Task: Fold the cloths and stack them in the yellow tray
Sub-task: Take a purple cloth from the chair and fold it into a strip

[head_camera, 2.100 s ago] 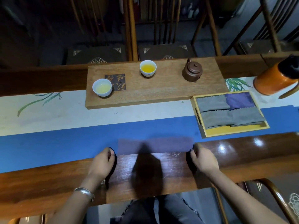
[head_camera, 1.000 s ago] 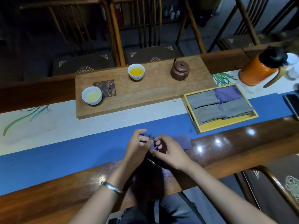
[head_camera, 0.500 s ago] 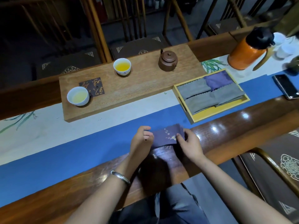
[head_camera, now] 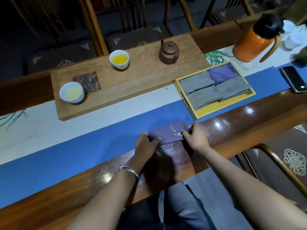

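Observation:
A folded purple cloth (head_camera: 167, 132) with small floral embroidery lies at the near edge of the blue runner, half over the wooden table edge. My left hand (head_camera: 145, 143) pinches its left end and my right hand (head_camera: 194, 136) pinches its right end. The yellow tray (head_camera: 211, 107) sits up and to the right of the cloth. It holds three folded grey cloths (head_camera: 196, 83) and one folded purple cloth (head_camera: 221, 73) at its far right corner.
A wooden tea board (head_camera: 141, 83) behind holds two white cups (head_camera: 72, 92) (head_camera: 119, 59), a dark coaster (head_camera: 87, 82) and a brown teapot (head_camera: 169, 51). An orange thermos (head_camera: 252, 44) and a black phone (head_camera: 293, 78) lie at the right. Chairs surround the table.
The long purple cloth strip was folded end to end into a short rectangle. My hands came together, then moved apart to its two ends. The view shifted right.

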`<act>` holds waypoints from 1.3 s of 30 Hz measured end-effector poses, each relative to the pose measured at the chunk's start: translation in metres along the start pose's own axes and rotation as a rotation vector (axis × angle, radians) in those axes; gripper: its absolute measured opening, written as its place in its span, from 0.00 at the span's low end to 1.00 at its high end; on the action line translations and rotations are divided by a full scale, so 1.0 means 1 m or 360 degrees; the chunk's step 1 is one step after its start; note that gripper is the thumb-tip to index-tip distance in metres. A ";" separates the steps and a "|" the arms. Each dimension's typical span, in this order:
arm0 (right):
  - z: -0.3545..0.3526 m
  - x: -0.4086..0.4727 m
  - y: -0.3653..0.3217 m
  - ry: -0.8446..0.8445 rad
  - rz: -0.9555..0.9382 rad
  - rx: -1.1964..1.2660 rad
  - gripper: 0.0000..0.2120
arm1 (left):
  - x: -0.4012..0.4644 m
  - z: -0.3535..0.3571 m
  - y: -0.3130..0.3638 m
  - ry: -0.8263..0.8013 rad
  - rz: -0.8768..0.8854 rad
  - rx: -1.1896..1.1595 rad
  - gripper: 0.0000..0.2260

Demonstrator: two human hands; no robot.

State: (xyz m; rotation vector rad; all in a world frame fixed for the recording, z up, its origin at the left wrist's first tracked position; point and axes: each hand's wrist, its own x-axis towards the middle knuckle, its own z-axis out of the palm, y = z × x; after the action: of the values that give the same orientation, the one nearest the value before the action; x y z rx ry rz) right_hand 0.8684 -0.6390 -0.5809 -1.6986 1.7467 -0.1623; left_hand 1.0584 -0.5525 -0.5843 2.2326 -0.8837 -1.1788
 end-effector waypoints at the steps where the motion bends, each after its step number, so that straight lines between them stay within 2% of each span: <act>1: 0.001 -0.001 0.000 -0.0021 0.0028 0.0095 0.17 | 0.001 0.002 0.002 -0.0006 -0.0008 0.0007 0.16; 4: 0.000 -0.003 -0.001 -0.0140 0.0143 0.0290 0.21 | 0.000 0.000 0.010 -0.0053 0.0017 -0.0079 0.11; 8: -0.006 -0.011 -0.002 -0.0293 0.0123 0.0581 0.11 | -0.013 -0.018 0.025 -0.0384 0.0103 -0.0794 0.09; 10: -0.011 -0.018 -0.004 -0.0331 0.0140 0.0768 0.09 | -0.017 -0.024 0.035 -0.0505 0.0062 -0.1080 0.10; 13: -0.020 -0.026 -0.008 -0.0388 0.0211 0.0938 0.10 | -0.018 -0.027 0.057 -0.0501 -0.0091 -0.1237 0.07; 15: -0.029 -0.027 -0.010 -0.0331 0.0195 0.1030 0.09 | -0.017 -0.027 0.072 -0.0488 -0.0103 -0.1278 0.05; 19: -0.066 -0.022 -0.013 -0.0158 0.0178 0.1240 0.14 | -0.015 -0.025 0.097 -0.0411 0.0105 -0.1144 0.02; 21: -0.089 -0.015 -0.011 -0.0155 0.0137 0.1238 0.12 | -0.013 -0.021 0.108 -0.0271 0.0224 -0.0901 0.02; 24: -0.122 -0.002 -0.001 -0.0127 0.0077 0.1208 0.08 | -0.010 -0.008 0.127 -0.0070 0.0390 -0.0374 0.08; 26: -0.142 0.010 0.007 -0.0093 0.0053 0.1161 0.08 | -0.010 0.005 0.143 -0.0008 0.0441 -0.0301 0.11; 31: -0.186 0.049 0.030 -0.0083 0.0014 0.1065 0.06 | -0.006 0.044 0.183 0.0038 0.0470 -0.0310 0.14; 36: -0.223 0.102 0.048 -0.0138 -0.0069 0.0883 0.08 | 0.010 0.085 0.224 0.0167 0.0280 -0.0295 0.13; 39: -0.236 0.134 0.051 -0.0166 -0.0150 0.0780 0.13 | 0.026 0.102 0.240 0.0215 0.0211 -0.0249 0.18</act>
State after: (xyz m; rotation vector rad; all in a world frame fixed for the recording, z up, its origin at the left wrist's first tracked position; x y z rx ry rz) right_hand 0.7100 -0.8409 -0.4803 -1.3986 1.4063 -0.4924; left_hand 0.9060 -0.7462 -0.4959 2.0677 -0.8413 -0.9893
